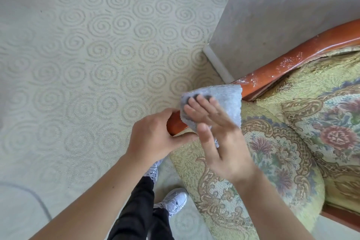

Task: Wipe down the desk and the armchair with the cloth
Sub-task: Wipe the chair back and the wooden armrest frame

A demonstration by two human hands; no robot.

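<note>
The armchair fills the right side, with yellow-green floral upholstery and a glossy orange-brown wooden arm. White dust specks cover the upper stretch of that arm. A light blue-grey cloth lies draped over the arm's lower part. My right hand rests flat on the cloth with fingers extended, pressing it against the wood. My left hand is wrapped around the rounded front end of the arm, just left of the cloth. No desk is in view.
A grey wall corner with a white baseboard stands right behind the chair's arm. Cream carpet with a spiral pattern covers the floor to the left. My white shoes and dark trousers are below, close to the chair's front. A pale cable curves at lower left.
</note>
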